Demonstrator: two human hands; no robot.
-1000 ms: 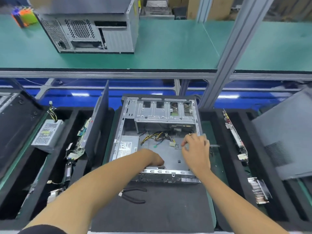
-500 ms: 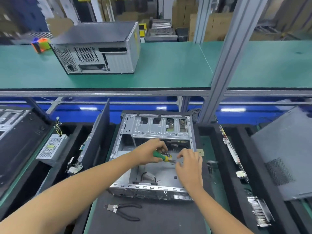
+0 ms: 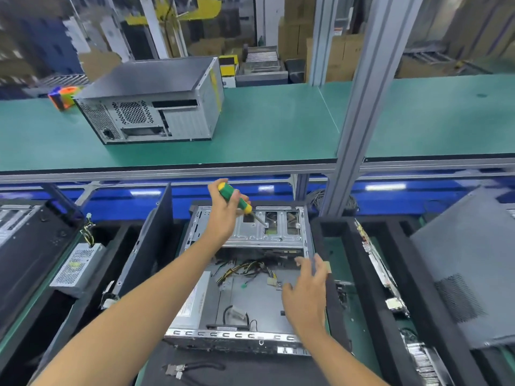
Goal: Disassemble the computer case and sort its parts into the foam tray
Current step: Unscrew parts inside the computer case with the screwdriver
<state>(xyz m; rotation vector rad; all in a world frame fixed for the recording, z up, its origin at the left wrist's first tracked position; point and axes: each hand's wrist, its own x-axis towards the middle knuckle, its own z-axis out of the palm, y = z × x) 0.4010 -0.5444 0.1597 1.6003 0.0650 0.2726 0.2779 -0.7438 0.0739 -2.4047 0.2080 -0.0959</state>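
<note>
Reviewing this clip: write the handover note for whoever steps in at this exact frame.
Left hand grips the green-and-yellow screwdriver, tip aimed at the drive cage at the far end of the open computer case.
Right hand is open, empty, above the case's right edge.
Done: side panel off; a power supply and circuit boards sit in foam tray slots.
Left: drive cage, yellow cable bundle, and another boxed unit inside the case.
Pliers lie in front of the case.
</note>
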